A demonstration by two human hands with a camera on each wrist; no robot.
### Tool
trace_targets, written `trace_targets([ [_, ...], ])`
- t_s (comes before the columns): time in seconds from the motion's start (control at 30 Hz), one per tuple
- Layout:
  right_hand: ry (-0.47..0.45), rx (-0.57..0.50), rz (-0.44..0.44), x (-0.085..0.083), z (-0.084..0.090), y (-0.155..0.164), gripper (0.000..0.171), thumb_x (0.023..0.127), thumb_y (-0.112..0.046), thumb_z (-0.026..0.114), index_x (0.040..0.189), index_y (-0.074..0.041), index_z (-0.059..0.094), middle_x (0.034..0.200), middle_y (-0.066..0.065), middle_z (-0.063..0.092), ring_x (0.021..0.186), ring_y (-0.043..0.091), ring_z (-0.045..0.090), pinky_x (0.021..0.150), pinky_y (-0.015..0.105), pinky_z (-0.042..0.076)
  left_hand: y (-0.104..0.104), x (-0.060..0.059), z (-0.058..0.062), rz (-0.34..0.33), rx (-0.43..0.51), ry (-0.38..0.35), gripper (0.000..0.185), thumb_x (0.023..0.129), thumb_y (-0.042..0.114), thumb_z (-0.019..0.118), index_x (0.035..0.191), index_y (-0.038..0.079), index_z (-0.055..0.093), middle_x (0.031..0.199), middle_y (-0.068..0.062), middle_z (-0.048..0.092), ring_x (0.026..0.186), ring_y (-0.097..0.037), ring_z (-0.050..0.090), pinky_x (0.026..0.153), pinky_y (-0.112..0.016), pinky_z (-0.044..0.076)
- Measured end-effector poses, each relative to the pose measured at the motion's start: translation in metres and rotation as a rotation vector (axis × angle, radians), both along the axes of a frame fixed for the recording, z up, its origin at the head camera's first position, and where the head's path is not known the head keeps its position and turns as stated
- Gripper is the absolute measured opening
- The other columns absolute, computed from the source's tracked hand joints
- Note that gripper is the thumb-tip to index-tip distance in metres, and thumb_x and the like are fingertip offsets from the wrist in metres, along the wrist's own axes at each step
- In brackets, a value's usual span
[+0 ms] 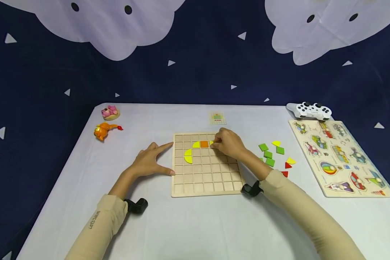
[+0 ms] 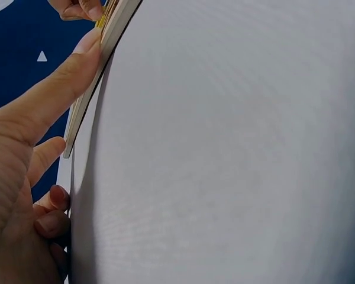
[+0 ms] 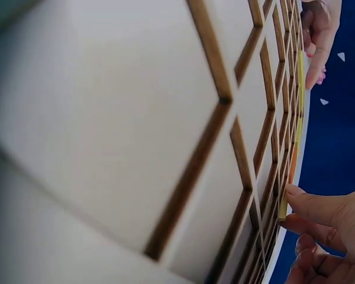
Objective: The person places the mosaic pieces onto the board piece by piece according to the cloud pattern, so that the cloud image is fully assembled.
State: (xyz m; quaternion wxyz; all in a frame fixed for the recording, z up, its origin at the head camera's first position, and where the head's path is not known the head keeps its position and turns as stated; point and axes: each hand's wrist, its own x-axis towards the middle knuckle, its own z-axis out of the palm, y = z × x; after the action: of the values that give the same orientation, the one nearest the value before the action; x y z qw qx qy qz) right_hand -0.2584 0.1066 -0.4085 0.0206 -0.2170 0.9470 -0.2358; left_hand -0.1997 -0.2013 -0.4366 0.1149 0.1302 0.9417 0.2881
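A wooden grid board (image 1: 208, 177) lies on the table between the hands. My left hand (image 1: 147, 160) rests at its left side, thumb and index finger spread straight with their tips on the edge. My right hand (image 1: 229, 143) is over the board's upper right part, pinching a small yellow piece (image 3: 283, 207) between thumb and index finger, low at the grid. Just left of that piece sits an orange square (image 1: 204, 144), then a yellow quarter-round piece (image 1: 196, 144). Lower left in the grid is a yellow half-round shape (image 1: 188, 156). The right fingers partly hide the held piece.
Right of the board lie several green squares (image 1: 268, 154), yellow pieces (image 1: 290, 160) and red triangles (image 1: 284, 174). A puzzle board (image 1: 339, 159) and white game controller (image 1: 313, 111) are farther right. A pattern card (image 1: 217, 118) lies behind; orange (image 1: 102, 131) and pink (image 1: 110, 112) toys stand back left.
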Motion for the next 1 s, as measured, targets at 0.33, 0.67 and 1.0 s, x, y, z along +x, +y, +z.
trace_targets([
  [0.33, -0.042, -0.025, 0.003, -0.002, 0.002, 0.0, 0.014, 0.085, -0.014, 0.078, 0.078, -0.003, 0.073, 0.084, 0.007, 0.058, 0.072, 0.019, 0.051, 0.069, 0.034, 0.045, 0.002, -0.002, 0.002, -0.007, -0.018, 0.009, 0.11, 0.061, 0.06, 0.087, 0.154, 0.028, 0.038, 0.096, -0.007, 0.044, 0.078, -0.02, 0.04, 0.075, -0.035, 0.028],
  [0.67, -0.032, 0.058, 0.054, 0.001, 0.004, -0.001, 0.017, 0.088, -0.02, 0.077, 0.087, -0.003, 0.076, 0.086, 0.006, 0.058, 0.074, 0.018, 0.051, 0.069, 0.031, 0.046, 0.0, 0.002, -0.004, 0.011, -0.012, -0.009, 0.109, 0.061, 0.06, 0.087, 0.154, 0.029, 0.038, 0.101, -0.007, 0.048, 0.084, -0.021, 0.043, 0.08, -0.038, 0.031],
  [1.0, 0.058, 0.051, 0.021, 0.005, 0.012, 0.041, 0.032, 0.088, -0.019, 0.075, 0.11, 0.003, 0.073, 0.091, 0.011, 0.061, 0.081, 0.022, 0.057, 0.071, 0.037, 0.049, 0.003, 0.003, 0.0, 0.003, -0.019, 0.001, 0.109, 0.062, 0.059, 0.086, 0.154, 0.027, 0.038, 0.102, -0.008, 0.047, 0.084, -0.022, 0.043, 0.078, -0.037, 0.031],
])
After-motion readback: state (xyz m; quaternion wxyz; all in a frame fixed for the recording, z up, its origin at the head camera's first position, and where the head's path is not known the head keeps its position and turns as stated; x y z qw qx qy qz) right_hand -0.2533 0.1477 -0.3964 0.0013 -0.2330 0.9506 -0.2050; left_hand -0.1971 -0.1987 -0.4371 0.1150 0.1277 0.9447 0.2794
